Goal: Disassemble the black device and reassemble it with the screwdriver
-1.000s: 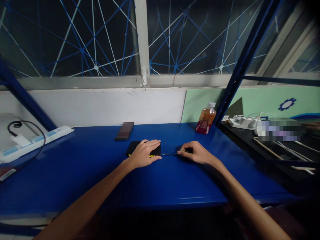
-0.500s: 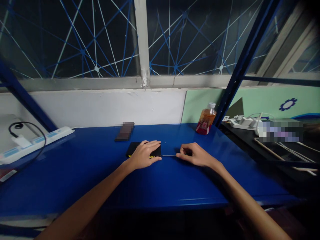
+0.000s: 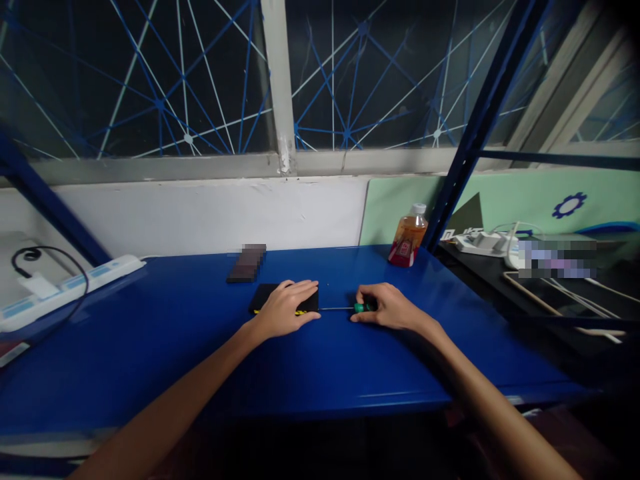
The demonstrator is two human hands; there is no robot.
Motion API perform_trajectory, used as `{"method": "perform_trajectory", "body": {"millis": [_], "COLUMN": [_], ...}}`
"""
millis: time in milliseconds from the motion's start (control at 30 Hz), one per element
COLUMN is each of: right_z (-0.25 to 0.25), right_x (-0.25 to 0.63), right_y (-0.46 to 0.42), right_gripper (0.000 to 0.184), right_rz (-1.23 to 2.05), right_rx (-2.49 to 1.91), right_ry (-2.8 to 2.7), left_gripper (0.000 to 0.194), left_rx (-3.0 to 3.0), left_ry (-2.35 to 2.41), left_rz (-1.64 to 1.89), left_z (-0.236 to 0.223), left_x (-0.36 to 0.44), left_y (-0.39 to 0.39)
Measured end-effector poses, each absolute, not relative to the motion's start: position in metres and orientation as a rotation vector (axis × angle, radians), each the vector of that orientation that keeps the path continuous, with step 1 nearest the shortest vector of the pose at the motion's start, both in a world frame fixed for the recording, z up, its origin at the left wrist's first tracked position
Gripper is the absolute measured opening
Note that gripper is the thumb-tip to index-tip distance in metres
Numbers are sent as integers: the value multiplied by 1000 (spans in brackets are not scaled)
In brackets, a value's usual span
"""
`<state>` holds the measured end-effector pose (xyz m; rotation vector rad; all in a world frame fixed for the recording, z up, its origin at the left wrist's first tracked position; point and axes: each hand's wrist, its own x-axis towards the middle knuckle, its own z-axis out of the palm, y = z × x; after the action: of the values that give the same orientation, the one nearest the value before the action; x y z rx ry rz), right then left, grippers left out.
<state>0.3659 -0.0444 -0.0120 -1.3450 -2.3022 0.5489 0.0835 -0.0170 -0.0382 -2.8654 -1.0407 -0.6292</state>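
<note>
A flat black box (image 3: 260,295) with yellow marks along its near side lies on the blue table. My left hand (image 3: 286,308) is over its right part, fingers across the top and thumb at the near edge, holding it down. From the box's right end a thin screwdriver (image 3: 336,309) runs to the right, its tip at or in that end; which one I cannot tell. My right hand (image 3: 386,308) is round the screwdriver's green handle, index finger above and thumb below, with a loose grip that leaves part of the handle showing.
Behind the box lies a dark, blurred-out slab (image 3: 247,263). A bottle of amber drink (image 3: 408,237) stands at the back right by a blue post (image 3: 480,120). A white power strip (image 3: 70,293) lies at the left. Chargers and cables (image 3: 555,287) cover a black surface at right.
My right fingers have loosened and spread round the screwdriver, so its green handle now shows. My left hand and the box keep their place; the view has shifted slightly.
</note>
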Motion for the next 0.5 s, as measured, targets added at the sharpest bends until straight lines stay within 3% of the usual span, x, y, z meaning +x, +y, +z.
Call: {"method": "perform_trajectory", "body": {"millis": [300,500], "right_z": [-7,-10], "right_x": [366,373], "right_y": [-50,-44], "right_gripper": [24,33], "right_rz": [587,617], "right_rx": [-1309,-1291], "right_ry": [-2284,-2318], "left_gripper": [57,57], "left_rx": [-2869,-2874], "left_ry": [-1029,-1027], "left_rz": [-638,-642], "left_z": [-37,-37], "left_x": [84,85], "left_y": [-16,-17]}}
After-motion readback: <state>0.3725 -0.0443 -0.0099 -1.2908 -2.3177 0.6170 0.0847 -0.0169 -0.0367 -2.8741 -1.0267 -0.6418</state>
